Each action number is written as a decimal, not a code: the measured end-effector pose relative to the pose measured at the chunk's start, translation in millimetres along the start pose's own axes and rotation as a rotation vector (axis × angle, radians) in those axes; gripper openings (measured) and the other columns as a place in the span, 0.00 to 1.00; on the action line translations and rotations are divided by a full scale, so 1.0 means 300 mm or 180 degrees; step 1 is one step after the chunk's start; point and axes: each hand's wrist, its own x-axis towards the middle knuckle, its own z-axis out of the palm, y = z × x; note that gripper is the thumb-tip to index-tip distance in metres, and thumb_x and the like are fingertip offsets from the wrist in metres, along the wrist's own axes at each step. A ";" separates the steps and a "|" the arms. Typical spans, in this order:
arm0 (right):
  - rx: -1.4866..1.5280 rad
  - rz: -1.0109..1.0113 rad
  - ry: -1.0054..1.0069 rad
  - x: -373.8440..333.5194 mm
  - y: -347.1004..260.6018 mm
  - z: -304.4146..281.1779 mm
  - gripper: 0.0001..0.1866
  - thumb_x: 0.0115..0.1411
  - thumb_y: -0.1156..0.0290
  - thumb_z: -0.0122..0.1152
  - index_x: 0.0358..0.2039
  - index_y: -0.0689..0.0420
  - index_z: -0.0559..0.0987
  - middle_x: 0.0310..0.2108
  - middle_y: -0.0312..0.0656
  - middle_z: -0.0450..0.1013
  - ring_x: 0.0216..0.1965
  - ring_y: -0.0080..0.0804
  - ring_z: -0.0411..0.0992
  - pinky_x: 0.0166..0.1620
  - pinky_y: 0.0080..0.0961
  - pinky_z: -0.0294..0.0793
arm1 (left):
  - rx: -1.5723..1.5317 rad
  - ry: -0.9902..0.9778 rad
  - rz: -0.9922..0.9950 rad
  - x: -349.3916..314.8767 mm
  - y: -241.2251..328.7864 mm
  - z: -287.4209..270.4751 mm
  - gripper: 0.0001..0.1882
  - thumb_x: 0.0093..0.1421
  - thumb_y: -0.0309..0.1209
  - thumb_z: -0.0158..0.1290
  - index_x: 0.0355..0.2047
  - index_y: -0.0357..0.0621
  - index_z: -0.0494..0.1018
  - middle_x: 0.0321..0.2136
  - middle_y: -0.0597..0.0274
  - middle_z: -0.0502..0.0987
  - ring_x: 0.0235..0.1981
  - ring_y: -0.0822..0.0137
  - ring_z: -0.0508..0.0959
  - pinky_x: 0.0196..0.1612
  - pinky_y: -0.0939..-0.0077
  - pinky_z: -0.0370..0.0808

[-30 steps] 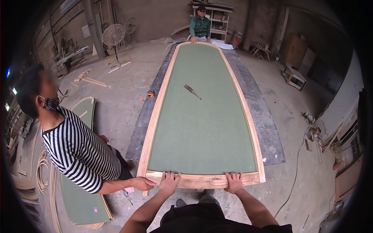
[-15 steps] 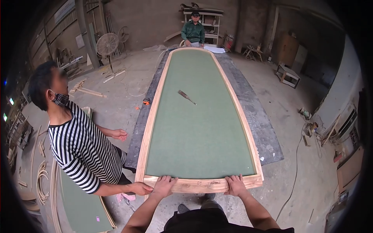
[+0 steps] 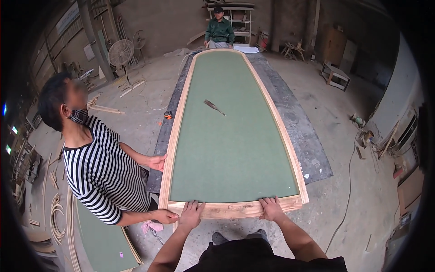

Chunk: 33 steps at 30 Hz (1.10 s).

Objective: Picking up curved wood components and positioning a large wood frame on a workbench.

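Observation:
A long, tapering wooden frame (image 3: 240, 209) with a rounded far end surrounds a green panel (image 3: 235, 154). My left hand (image 3: 191, 214) grips the near rail close to its left corner, fingers over the top edge. Towards the right end of that rail, my right hand (image 3: 271, 209) holds on the same way. A small brush-like tool (image 3: 215, 107) lies on the panel. The co-worker in a striped shirt has one hand (image 3: 165, 216) at the near left corner, beside my left hand. Their other hand (image 3: 157, 162) is at the left rail.
Under the frame is a dark-topped table (image 3: 312, 154), with an orange and black tape measure (image 3: 168, 115) on its left side. Another person (image 3: 219, 29) stands at the far end. A second green panel (image 3: 102, 235) lies low at left. A cable (image 3: 346, 208) crosses the floor.
The striped-shirt co-worker's farther hand has come to the left rail, and their body has shifted right. The view has moved slightly. My hands keep their hold on the near rail.

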 end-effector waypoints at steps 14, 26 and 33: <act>0.0859 -0.0486 0.0723 -0.069 0.108 -0.020 0.45 0.43 0.47 0.68 0.59 0.54 0.63 0.60 0.51 0.57 0.61 0.51 0.53 0.63 0.58 0.43 | -0.2589 0.0023 -0.0974 -0.090 0.535 0.186 0.23 0.49 0.38 0.61 0.44 0.41 0.73 0.32 0.51 0.75 0.35 0.49 0.75 0.41 0.62 0.73; 0.1625 0.2360 0.1866 -0.258 0.754 0.186 0.45 0.49 0.45 0.65 0.58 0.65 0.63 0.56 0.64 0.60 0.57 0.56 0.60 0.59 0.43 0.59 | -0.6322 0.0624 -0.4095 0.039 0.653 0.331 0.28 0.59 0.51 0.53 0.51 0.47 0.62 0.43 0.56 0.73 0.40 0.61 0.76 0.40 0.66 0.75; 0.4686 0.2466 0.0396 -0.200 0.824 0.259 0.31 0.57 0.45 0.57 0.50 0.56 0.69 0.41 0.42 0.73 0.37 0.32 0.71 0.40 0.32 0.74 | -0.6664 0.0862 -0.4075 0.130 0.733 0.352 0.36 0.59 0.54 0.50 0.60 0.47 0.54 0.49 0.52 0.70 0.45 0.59 0.74 0.46 0.63 0.73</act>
